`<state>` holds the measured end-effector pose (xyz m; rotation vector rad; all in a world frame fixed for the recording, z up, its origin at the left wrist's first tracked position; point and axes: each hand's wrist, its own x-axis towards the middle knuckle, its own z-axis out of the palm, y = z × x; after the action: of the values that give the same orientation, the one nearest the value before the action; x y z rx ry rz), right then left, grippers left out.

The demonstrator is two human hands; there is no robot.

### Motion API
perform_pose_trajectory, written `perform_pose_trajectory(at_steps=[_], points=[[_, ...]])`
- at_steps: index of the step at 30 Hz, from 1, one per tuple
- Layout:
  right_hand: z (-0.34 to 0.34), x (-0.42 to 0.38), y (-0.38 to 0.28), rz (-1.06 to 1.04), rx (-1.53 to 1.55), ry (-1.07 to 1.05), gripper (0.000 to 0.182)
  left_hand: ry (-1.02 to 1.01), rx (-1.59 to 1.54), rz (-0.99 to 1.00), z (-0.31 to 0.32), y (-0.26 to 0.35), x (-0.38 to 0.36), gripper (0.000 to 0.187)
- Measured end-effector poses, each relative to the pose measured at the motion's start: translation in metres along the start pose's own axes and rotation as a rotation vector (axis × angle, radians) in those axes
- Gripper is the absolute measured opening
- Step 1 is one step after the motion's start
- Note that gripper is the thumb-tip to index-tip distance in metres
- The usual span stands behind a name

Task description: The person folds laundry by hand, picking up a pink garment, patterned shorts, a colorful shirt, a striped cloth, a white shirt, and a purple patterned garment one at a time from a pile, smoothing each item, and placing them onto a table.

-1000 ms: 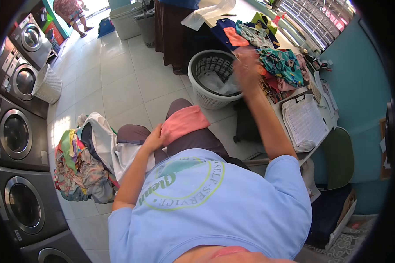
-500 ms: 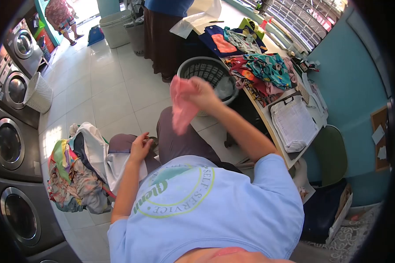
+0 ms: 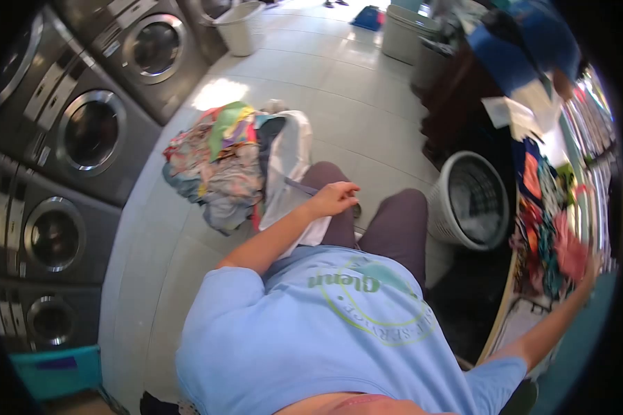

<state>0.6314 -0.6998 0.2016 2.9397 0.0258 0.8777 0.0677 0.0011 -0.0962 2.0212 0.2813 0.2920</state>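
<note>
Cloth [image 3: 571, 247] at the pile [image 3: 531, 232]

Right hand [image 3: 592, 265] is at the cloth's edge; blur prevents telling whether it grips. Left hand [image 3: 333, 199], well apart, is loosely curled above the thigh [image 3: 338, 230], holding nothing. Cloth is at the pile on the table [image 3: 503, 294]. Step, as judged: placing the cloth. Next move would call for a clean release, leaving the pile undisturbed.

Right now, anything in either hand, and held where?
Right hand: seems to have the pink cloth by its edge at picture lower right; blur hides the exact grip. Left hand: nothing visible in it.
</note>
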Motion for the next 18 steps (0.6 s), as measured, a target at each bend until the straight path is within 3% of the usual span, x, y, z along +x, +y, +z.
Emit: perform_pose_trajectory(at_steps=[1, 2, 5, 9, 11, 13, 15, 18], points=[[0.013, -0.014, -0.007, -0.026, -0.15, 0.011, 0.087, 0.024, -0.037, -0.023, -0.01, 0.002, -0.003, 0.033], [0.034, -0.042, -0.029, -0.395, -0.629, 0.076, 0.076, 0.037, -0.079, -0.041, -0.017, 0.005, -0.005, 0.033], [0.049, -0.077, -0.055, -0.12, -0.239, -0.128, 0.073, 0.183, -0.168, -0.074, -0.04, -0.008, -0.006, 0.028], [0.062, -0.103, -0.075, -0.001, -0.133, -0.202, 0.07, 0.588, -0.107, -0.044, -0.096, -0.045, -0.004, 0.023], [0.066, -0.11, -0.084, 0.018, -0.107, -0.209, 0.069, 0.781, 0.264, -0.047, -0.135, -0.081, -0.013, 0.022], [0.065, -0.113, -0.091, 0.029, -0.096, -0.212, 0.067, 0.907, 0.3, -0.257, -0.168, -0.094, -0.026, 0.02], [0.062, -0.116, -0.098, 0.033, -0.082, -0.219, 0.066, 0.989, 0.53, -0.371, -0.198, -0.142, -0.044, 0.025], [0.057, -0.12, -0.105, 0.031, -0.067, -0.217, 0.063, 0.978, 0.718, -0.704, -0.204, -0.146, -0.074, 0.03]])
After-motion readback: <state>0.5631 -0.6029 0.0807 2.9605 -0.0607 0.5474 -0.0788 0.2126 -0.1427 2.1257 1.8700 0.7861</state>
